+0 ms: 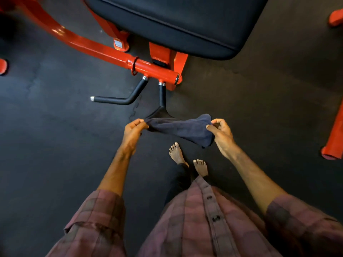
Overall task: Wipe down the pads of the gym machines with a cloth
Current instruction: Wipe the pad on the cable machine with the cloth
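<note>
A dark blue cloth (182, 127) is stretched between my two hands in front of me, over the floor. My left hand (132, 129) pinches its left end and my right hand (220, 133) grips its right end, where the cloth bunches and hangs down. The black seat pad (178, 21) of an orange gym machine lies above, well beyond the cloth and not touched by it. Part of the cloth covers the lower end of a black handle (162, 93) on the machine's arm.
The orange frame arm (104, 51) runs from upper left to the centre, with a second bent black handle (118, 100) sticking out left. More orange machine parts (334, 138) stand at the right edge. My bare feet (187, 160) are on the dark rubber floor (55, 127).
</note>
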